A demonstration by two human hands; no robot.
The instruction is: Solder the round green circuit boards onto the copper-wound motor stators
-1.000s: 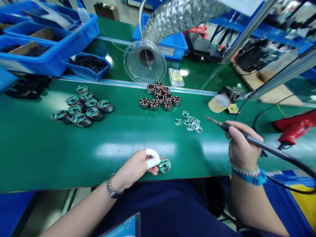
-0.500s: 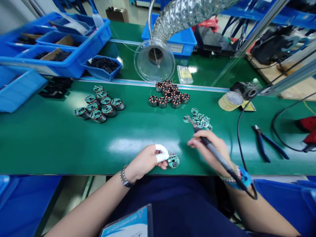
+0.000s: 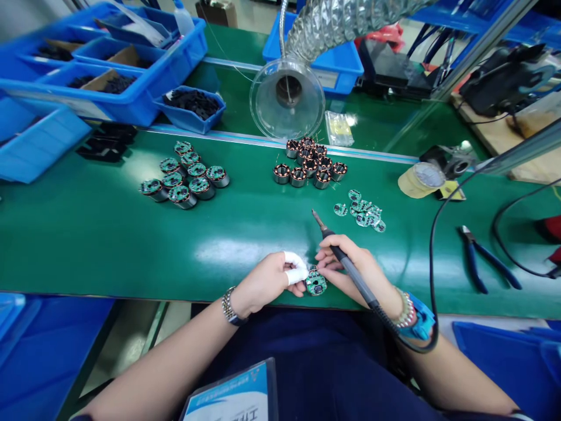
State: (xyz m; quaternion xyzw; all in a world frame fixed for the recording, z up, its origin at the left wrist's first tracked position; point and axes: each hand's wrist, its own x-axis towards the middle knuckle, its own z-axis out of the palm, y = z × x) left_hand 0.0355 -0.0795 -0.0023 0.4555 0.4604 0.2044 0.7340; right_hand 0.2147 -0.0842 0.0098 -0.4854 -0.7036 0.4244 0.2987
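My left hand (image 3: 276,275), with white finger cots on two fingers, is closed on a motor stator topped by a round green circuit board (image 3: 316,283), near the front edge of the bench. My right hand (image 3: 350,263) grips a soldering iron (image 3: 350,266), its tip pointing up and away to the left, off the board. The right fingertips meet the far edge of the same stator beside my left fingers; whether they pinch a wire there is too small to tell.
Stators with boards (image 3: 182,178) stand in a group at left. Bare copper-wound stators (image 3: 310,166) and loose round boards (image 3: 366,210) lie farther back. A clear fume hood (image 3: 287,99) hangs behind them. Cutting pliers (image 3: 486,257), a yellowish pot (image 3: 421,180) and the iron's cable (image 3: 432,263) are at right.
My right hand has moved left with the soldering iron, from beside the loose boards to the stator. My left hand still holds the stator. The camera view has shifted slightly.
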